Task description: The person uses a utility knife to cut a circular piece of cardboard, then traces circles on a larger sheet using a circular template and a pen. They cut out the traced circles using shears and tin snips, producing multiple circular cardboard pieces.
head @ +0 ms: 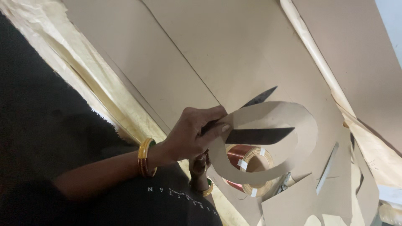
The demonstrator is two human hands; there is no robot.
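curving away rightward from the left grip (190, 134), pinching shut on the brown cardboard ring (268, 142). right grip (199, 167), just beneath, closing around scissors (255, 134), blades gaping across the ring. copper wire coil (248, 169) lying below, on the table (217, 50).

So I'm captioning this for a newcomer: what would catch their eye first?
Dead centre, open scissors cut a brown cardboard ring, with the left hand gripping the ring's edge. Below the ring sits a copper wire coil, and the right hand is mostly hidden beneath the left.
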